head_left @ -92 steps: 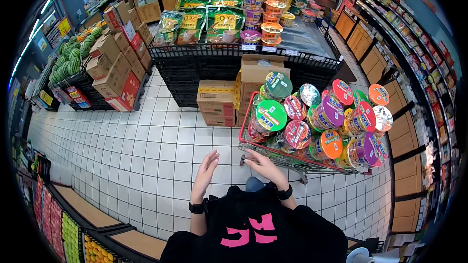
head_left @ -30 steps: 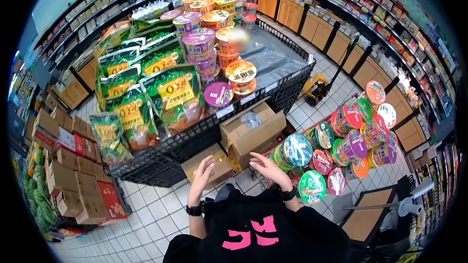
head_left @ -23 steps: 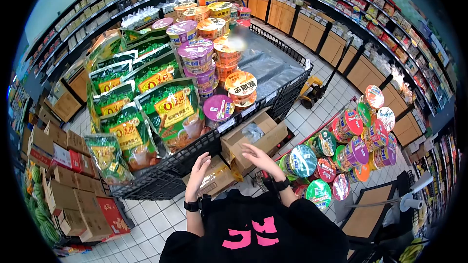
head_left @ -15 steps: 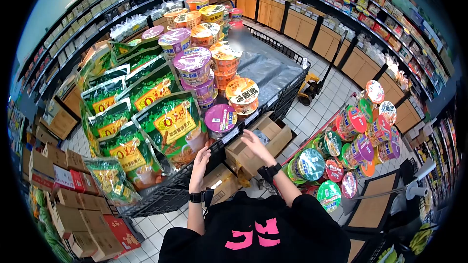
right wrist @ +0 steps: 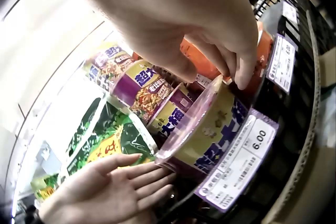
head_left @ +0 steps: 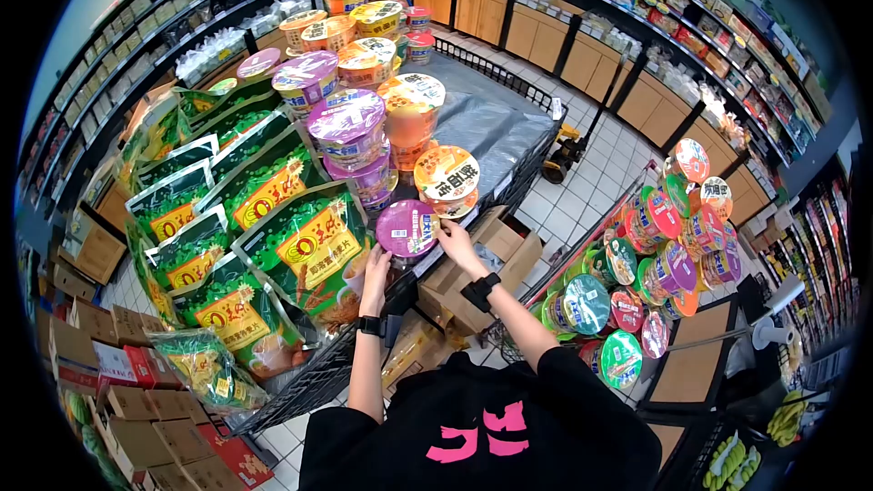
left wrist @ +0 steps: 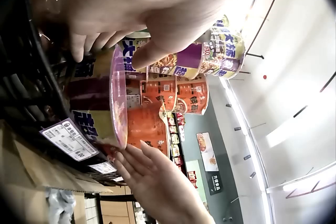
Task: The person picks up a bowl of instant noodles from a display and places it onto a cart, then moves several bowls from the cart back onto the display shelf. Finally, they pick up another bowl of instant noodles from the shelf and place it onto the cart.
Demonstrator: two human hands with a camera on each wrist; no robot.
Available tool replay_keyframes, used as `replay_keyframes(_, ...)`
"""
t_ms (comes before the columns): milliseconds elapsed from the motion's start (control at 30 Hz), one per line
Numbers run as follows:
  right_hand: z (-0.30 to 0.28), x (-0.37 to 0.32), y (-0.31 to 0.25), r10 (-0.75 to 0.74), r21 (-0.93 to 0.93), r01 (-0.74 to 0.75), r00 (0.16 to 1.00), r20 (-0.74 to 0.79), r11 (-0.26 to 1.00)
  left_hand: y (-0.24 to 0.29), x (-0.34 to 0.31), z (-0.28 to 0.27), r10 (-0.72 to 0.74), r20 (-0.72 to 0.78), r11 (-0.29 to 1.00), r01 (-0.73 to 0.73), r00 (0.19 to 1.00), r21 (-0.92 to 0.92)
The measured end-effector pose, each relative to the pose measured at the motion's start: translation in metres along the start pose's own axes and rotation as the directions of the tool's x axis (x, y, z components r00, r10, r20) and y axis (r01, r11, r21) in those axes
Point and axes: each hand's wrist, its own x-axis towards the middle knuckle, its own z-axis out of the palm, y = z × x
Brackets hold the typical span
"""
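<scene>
A purple-lidded instant noodle cup (head_left: 406,228) stands at the front edge of the black display crate, between my hands. My left hand (head_left: 376,280) is at its left side; in the right wrist view the fingers of this left hand (right wrist: 113,184) are straight, palm facing the cup. From the other side my right hand (head_left: 462,247) reaches the cup's right edge, and in the left wrist view this right hand (left wrist: 157,179) has extended fingers with tips right at the rim. Stacked purple cups (head_left: 350,123) stand behind it, with orange cups (head_left: 446,173) to the right.
Green cereal bags (head_left: 305,241) fill the crate's left side; grey plastic sheeting (head_left: 482,109) covers its right. A price tag (right wrist: 247,153) hangs on the crate edge. An open carton (head_left: 491,259) sits below. At right stands a cart piled with noodle cups (head_left: 582,304).
The view has turned and come close to the display from the floor and cart. Both hands, first held apart in the air, have reached forward to the sides of the purple-lidded noodle cup.
</scene>
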Motion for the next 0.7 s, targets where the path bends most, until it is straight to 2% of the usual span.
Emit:
replay_keyframes(33,0.003,0.001,-0.002,0.047,0.047,-0.048,0.998,0.033,0.998,-0.004,0.008,-0.002,0.001,0.007,1.000,0.000,1.000,-0.027)
replay_keyframes(67,0.008,0.006,0.002,0.031,0.184,-0.042,0.998,0.063,0.982,-0.009,0.016,-0.004,-0.003,-0.003,0.999,0.003,1.000,-0.046)
replay_keyframes(100,0.009,0.014,0.012,0.101,0.272,-0.143,0.982,0.162,0.952,-0.011,0.021,-0.002,-0.006,-0.013,0.998,0.005,1.000,-0.065)
replay_keyframes(167,0.020,0.026,0.041,0.116,0.247,-0.156,0.979,0.167,0.956,0.001,0.018,0.005,-0.001,0.007,0.997,0.002,1.000,-0.074)
replay_keyframes(300,0.022,0.016,0.028,0.029,0.257,-0.041,0.998,0.051,0.966,-0.001,0.019,0.007,0.042,0.035,0.992,-0.038,0.999,-0.118)
replay_keyframes(400,0.020,0.018,0.031,-0.008,0.327,-0.026,0.995,0.104,0.945,0.002,0.009,0.010,0.028,-0.027,0.989,-0.032,0.999,-0.146)
replay_keyframes(500,0.014,0.018,0.002,0.022,0.393,-0.082,0.987,0.156,0.916,0.025,0.001,0.014,0.056,0.006,0.991,-0.055,0.998,-0.125)
replay_keyframes(567,0.010,0.016,-0.010,-0.002,0.377,-0.057,0.988,0.153,0.925,0.038,-0.006,0.019,0.052,-0.020,0.991,-0.054,0.998,-0.120)
replay_keyframes(700,0.000,0.005,-0.037,-0.036,0.370,-0.001,0.995,0.093,0.929,0.066,-0.030,0.028,0.093,0.019,0.986,-0.089,0.995,-0.142)
